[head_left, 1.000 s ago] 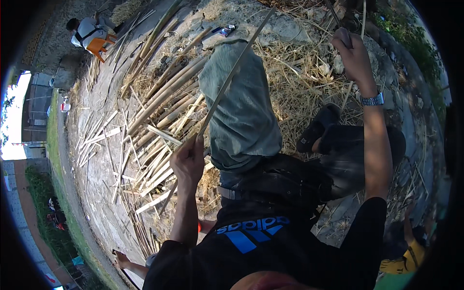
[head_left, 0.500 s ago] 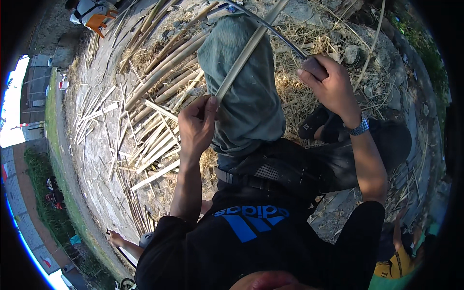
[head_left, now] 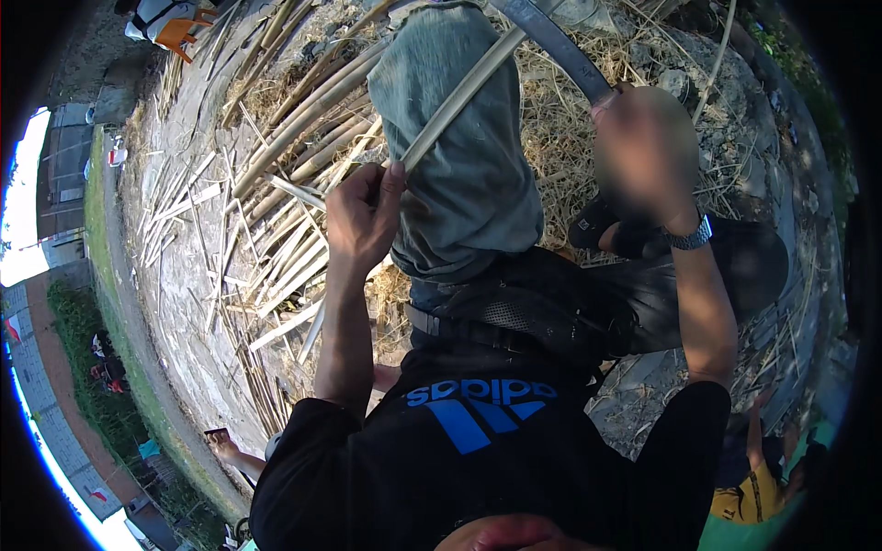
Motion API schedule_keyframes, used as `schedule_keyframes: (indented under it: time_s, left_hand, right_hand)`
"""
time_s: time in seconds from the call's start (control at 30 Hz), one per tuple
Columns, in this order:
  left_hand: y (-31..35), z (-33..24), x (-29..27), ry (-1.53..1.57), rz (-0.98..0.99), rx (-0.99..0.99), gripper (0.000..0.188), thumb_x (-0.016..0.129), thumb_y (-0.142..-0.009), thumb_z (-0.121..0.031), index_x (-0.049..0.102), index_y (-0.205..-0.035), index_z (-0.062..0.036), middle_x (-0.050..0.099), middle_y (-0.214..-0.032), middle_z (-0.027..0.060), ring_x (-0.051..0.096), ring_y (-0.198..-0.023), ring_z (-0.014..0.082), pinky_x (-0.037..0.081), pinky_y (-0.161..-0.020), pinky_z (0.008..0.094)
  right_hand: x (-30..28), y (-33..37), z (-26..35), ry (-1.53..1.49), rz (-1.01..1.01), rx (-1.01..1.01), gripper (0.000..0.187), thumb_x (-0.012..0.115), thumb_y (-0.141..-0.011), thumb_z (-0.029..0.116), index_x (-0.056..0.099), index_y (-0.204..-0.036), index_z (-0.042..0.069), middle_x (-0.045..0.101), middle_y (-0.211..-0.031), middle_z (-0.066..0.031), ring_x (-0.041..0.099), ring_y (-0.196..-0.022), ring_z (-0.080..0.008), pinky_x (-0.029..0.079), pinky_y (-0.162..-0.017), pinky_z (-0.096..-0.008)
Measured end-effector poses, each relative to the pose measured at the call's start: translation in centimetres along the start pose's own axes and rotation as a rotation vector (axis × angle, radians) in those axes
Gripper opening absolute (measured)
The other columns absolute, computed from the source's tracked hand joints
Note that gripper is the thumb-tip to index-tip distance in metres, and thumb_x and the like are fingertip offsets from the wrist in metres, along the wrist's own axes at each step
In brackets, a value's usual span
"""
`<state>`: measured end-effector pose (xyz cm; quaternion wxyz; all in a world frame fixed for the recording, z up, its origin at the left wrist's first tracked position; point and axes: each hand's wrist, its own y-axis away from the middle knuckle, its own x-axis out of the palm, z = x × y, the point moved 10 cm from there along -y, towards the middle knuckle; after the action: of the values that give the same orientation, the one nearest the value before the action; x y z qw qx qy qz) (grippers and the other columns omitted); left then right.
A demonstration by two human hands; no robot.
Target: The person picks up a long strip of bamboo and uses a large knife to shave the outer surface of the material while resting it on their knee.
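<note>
My left hand (head_left: 366, 209) pinches the near end of a split bamboo strip (head_left: 464, 96) between thumb and fingers. The pale strip slants up and to the right across a grey-green cloth (head_left: 473, 197) draped over my leg. My right hand (head_left: 646, 156), blurred here, is closed round the handle of a curved knife (head_left: 565, 55); the handle itself is hidden. Its dark blade reaches up and left to the strip's far part, near the top edge. Whether the blade touches the strip I cannot tell.
Bamboo poles (head_left: 312, 129) and split strips (head_left: 294, 262) lie on the ground to the left. Dry straw-like shavings (head_left: 560, 138) and stones (head_left: 675, 84) are at the right. An orange chair (head_left: 182, 35) stands far left; a person in yellow (head_left: 749, 496) is at the lower right.
My right hand has shifted slightly right and turned, so the blade now shows its flat side rather than a thin edge. My left hand has moved slightly left and down with the strip.
</note>
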<state>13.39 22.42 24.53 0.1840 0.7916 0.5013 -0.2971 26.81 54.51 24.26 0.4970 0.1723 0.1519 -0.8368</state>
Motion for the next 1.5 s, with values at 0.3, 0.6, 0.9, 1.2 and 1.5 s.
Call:
schedule_keyframes:
  time_s: [0.3,0.6,0.9,1.2,1.5]
  left_hand:
    - [0.2,2.5,-4.2,-0.255,-0.111,0.234,0.035,0.074,-0.096,-0.026,0.063,-0.072,-0.0018,0.043,-0.047,0.0006,0.034,-0.046,0.0070,0.027,-0.044,0.0290]
    - [0.4,7.3,-3.9,-0.070,-0.096,0.192,0.051,0.069,-0.100,-0.028,0.052,-0.059,-0.0029,0.037,-0.048,-0.0024,0.029,-0.049,0.0056,0.022,-0.045,0.0300]
    - [1.0,6.4,-3.1,-0.003,-0.086,0.145,0.053,0.067,-0.101,-0.031,0.053,-0.060,-0.0005,0.038,-0.048,-0.0014,0.030,-0.050,0.0062,0.022,-0.045,0.0309]
    - [1.1,6.8,-3.2,0.024,-0.070,0.140,0.050,0.068,-0.101,-0.028,0.057,-0.062,0.0006,0.038,-0.048,-0.0014,0.031,-0.050,0.0057,0.023,-0.045,0.0302]
    - [1.7,5.9,-2.8,0.012,-0.027,0.058,0.044,0.066,-0.101,-0.032,0.071,-0.075,0.0027,0.050,-0.050,0.0013,0.039,-0.051,0.0063,0.031,-0.046,0.0293]
  right_hand:
    - [-4.7,-3.1,-1.1,0.301,-0.286,-0.084,0.055,0.059,-0.102,0.049,0.058,-0.072,0.002,0.050,-0.052,-0.0059,0.051,-0.045,-0.0194,0.038,-0.047,-0.0362]
    - [1.1,-2.9,0.0,0.227,-0.202,-0.009,0.049,0.061,-0.101,0.043,0.058,-0.073,0.003,0.058,-0.056,-0.0101,0.060,-0.050,-0.0258,0.045,-0.050,-0.0391]
    - [-0.1,-4.0,0.9,0.334,-0.242,0.084,0.034,0.069,-0.096,0.035,0.064,-0.084,0.003,0.062,-0.062,-0.0103,0.062,-0.054,-0.0237,0.048,-0.054,-0.0386]
    - [1.6,-4.2,3.8,0.273,-0.262,-0.233,0.037,0.060,-0.103,0.031,0.059,-0.080,0.003,0.058,-0.055,-0.0110,0.060,-0.048,-0.0249,0.047,-0.049,-0.0370]
    - [6.8,0.2,3.9,0.219,-0.151,-0.210,0.042,0.068,-0.097,0.035,0.059,-0.072,0.003,0.059,-0.055,-0.0115,0.062,-0.049,-0.0294,0.048,-0.049,-0.0403]
